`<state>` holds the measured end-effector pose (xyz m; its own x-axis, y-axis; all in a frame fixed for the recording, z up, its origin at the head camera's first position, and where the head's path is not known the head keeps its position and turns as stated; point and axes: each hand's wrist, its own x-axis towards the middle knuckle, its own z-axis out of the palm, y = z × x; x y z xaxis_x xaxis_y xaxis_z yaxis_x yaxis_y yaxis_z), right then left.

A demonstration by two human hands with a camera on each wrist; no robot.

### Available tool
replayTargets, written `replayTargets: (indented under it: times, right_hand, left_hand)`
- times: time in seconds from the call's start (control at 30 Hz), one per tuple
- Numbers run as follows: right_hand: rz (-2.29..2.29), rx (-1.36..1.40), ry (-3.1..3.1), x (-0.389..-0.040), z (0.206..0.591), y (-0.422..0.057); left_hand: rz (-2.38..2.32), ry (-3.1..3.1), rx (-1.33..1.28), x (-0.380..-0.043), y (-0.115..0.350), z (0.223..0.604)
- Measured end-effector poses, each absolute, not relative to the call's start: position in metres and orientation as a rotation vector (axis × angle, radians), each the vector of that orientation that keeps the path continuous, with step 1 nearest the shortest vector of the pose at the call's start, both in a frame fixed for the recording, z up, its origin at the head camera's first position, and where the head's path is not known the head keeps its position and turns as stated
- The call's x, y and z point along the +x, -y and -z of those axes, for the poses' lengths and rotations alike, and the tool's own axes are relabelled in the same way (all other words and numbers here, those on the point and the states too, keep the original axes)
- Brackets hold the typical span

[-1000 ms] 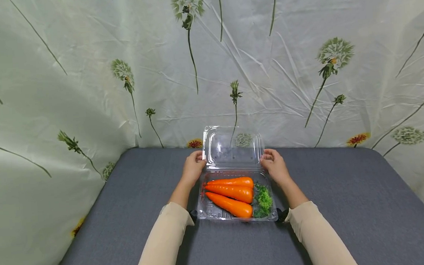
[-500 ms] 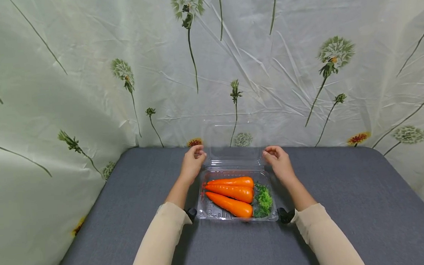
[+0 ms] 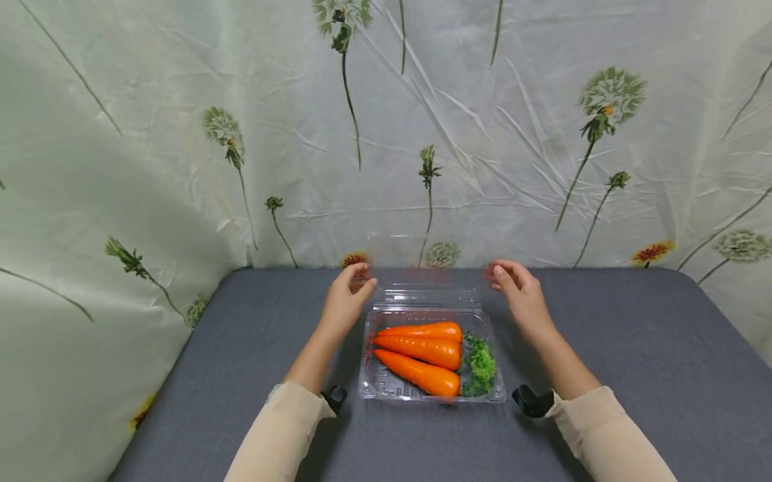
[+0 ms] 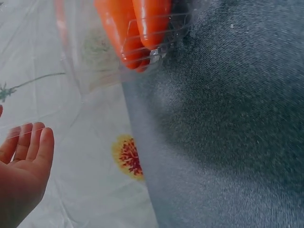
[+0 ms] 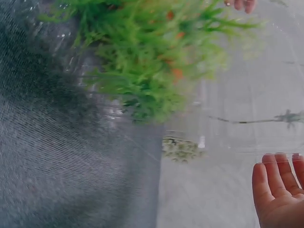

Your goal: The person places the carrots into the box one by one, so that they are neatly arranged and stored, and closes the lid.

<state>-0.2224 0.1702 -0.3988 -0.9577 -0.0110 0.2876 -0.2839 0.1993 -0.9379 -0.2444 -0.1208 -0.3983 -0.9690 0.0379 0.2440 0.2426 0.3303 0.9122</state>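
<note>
A hinged clear plastic clamshell box (image 3: 394,392) sits in the middle of the table with its lid (image 3: 428,295) raised at the back. Three orange carrots (image 3: 425,370) and a green leafy sprig (image 3: 480,363) lie in the base. My left hand (image 3: 348,297) is at the lid's left edge, fingers loosely extended; in the left wrist view its fingertips (image 4: 46,135) are at or very near the clear edge. At the lid's right edge is my right hand (image 3: 520,296), also with relaxed fingers. Whether either hand touches the plastic is hard to tell.
The box stands on a dark grey cloth-covered table (image 3: 616,374). Behind it and along the left hangs a pale curtain (image 3: 517,117) printed with dandelions. Black wrist devices (image 3: 532,402) sit at both cuffs.
Both hands have loosened from the lid's sides and moved slightly outward. The lid has tipped farther back. The carrots, sprig and base stay put.
</note>
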Motion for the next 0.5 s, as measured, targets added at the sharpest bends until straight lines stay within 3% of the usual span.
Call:
replayTargets:
  times: [0.5]
  right_hand:
    - [-1.760,0.388,2.323,-0.188,0.381,-0.177]
  left_hand:
    - [1.601,2.586,-0.322,-0.211,0.135,0.387]
